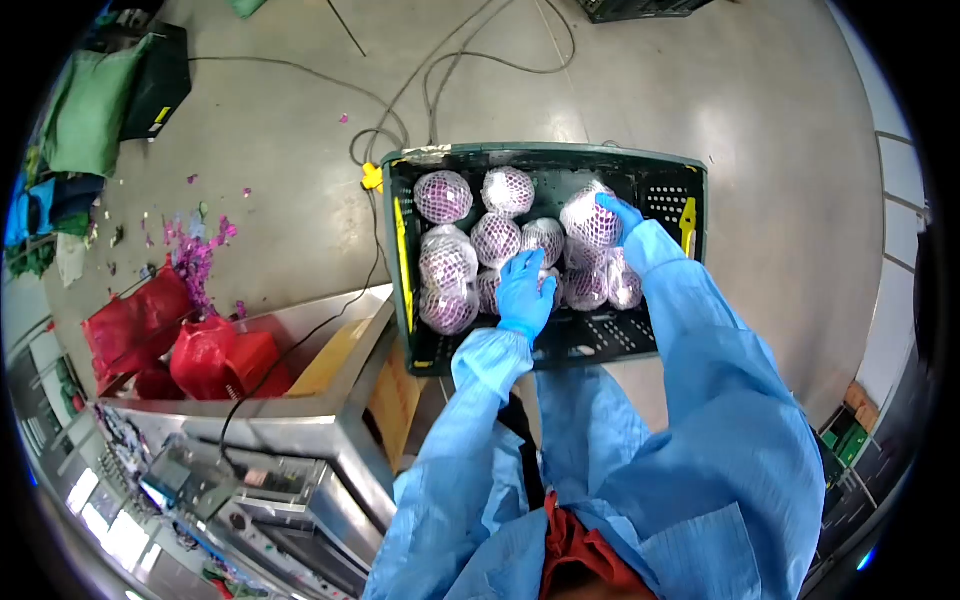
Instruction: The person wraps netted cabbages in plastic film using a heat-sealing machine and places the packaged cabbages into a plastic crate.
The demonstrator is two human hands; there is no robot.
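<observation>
Several round purple-and-white balls in netted wrapping, one of them a ball point(443, 197) at the back left, lie in a dark green crate point(540, 155) with yellow handles. My left hand point(526, 293), in a blue glove, lies palm down over the balls at the front middle, fingers spread. In the right half, my right hand point(622, 214), also gloved in blue, has its fingers against the right side of a wrapped ball point(591, 214) that sits higher than its neighbours. The undersides of both hands are hidden.
A steel table point(290, 408) with red bags point(215, 358) and a yellow board point(328, 357) stands at the left. Cables point(400, 110) run over the floor behind the crate. Purple scraps point(195, 255) lie at the left; another dark crate point(645, 8) is at the top.
</observation>
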